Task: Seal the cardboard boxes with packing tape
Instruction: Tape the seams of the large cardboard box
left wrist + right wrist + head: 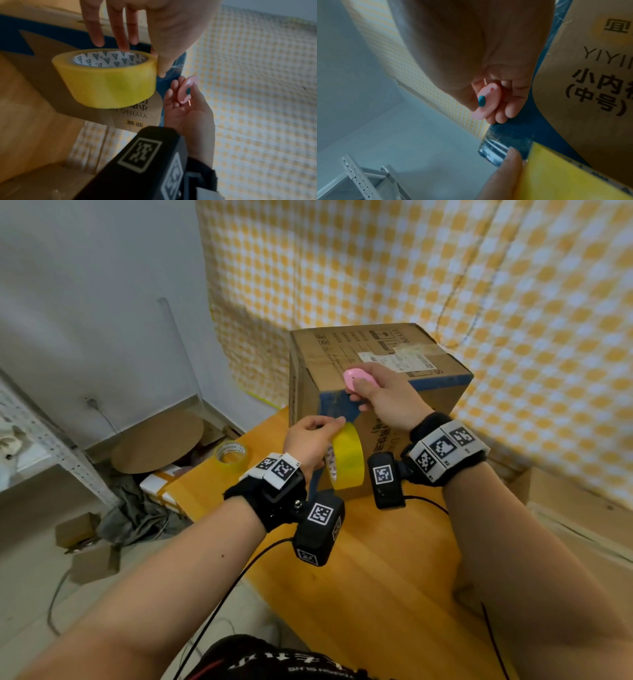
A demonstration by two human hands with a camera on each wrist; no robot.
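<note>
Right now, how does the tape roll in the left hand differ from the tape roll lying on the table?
The held roll stands on edge against the box, gripped by the left hand; the spare roll lies flat on the table, untouched. The held roll looks solid yellow and thicker; the spare one looks paler, thinner. A clear strip runs from the held roll to the box; none from the spare. Both are packing tape on printed cores.

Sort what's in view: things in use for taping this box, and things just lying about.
In use:
- cardboard box on the wooden table
- yellow tape roll, held by the left hand
- pink cutter, held by the right hand

Lying about:
- spare tape roll at the table edge
- small boxes on the floor
- round cardboard disc
- metal shelf
</note>
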